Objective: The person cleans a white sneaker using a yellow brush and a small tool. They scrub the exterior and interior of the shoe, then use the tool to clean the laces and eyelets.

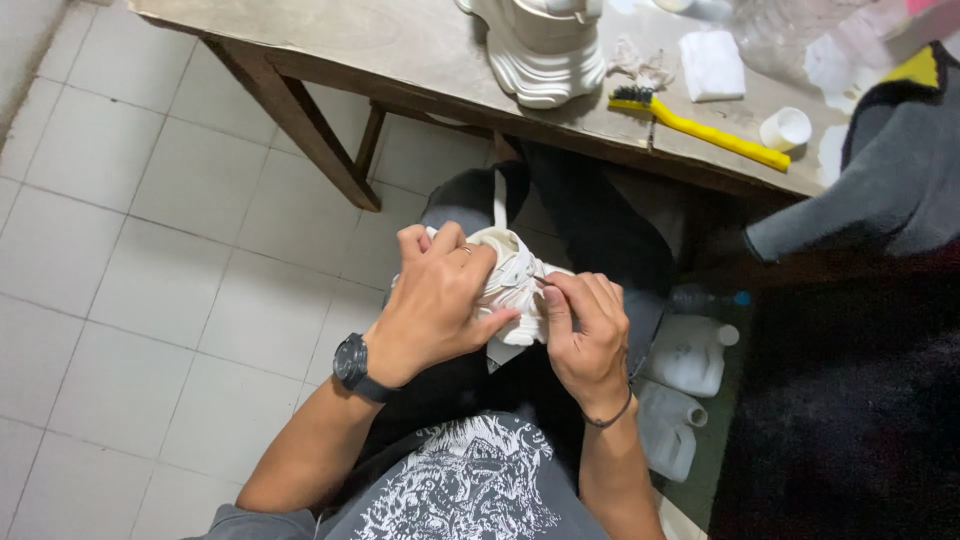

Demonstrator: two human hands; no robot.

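My left hand wraps the small white cast figure in my lap below the worktop, right hand pinches its edge just beside; looks light, rigid, brittle, so grip the thick body, not thin details.

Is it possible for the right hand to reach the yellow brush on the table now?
Probably not right away. The right hand and left hand both grip the small white figurine over the lap. The yellow brush lies uncovered near the table edge.
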